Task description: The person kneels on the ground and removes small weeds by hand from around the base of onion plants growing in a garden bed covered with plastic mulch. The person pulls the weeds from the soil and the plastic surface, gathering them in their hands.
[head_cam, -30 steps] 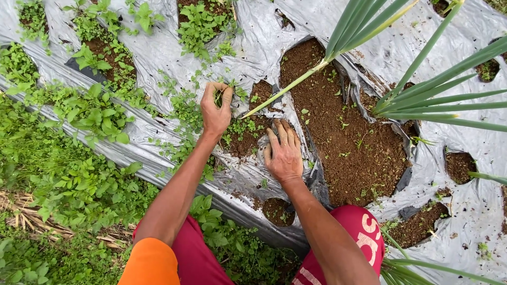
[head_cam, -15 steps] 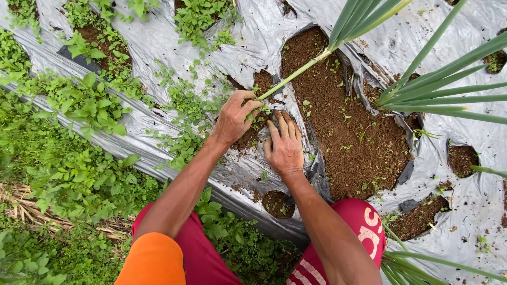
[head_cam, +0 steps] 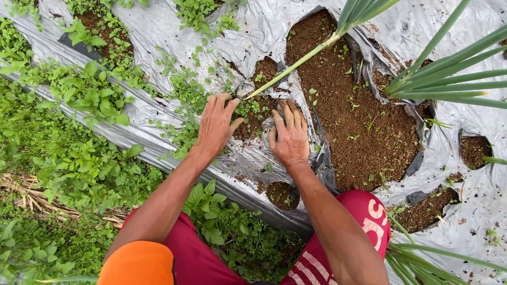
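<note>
Weeds (head_cam: 79,105) are spreading thickly along the left edge of the silver plastic sheet (head_cam: 158,47). The left hand (head_cam: 216,126) is lying flat and spread on that sheet, gripping nothing, its fingertips reaching the small weeds (head_cam: 251,111) growing in a soil hole. Just beside it, the right hand (head_cam: 289,138) is pressing down open-palmed on the plastic, holding nothing, while a long green onion stalk (head_cam: 296,64) is leaning over the bare soil (head_cam: 359,132) further right.

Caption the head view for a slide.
Both hands, left hand and right hand, rest flat on silver mulch film beside a weedy planting hole.
</note>
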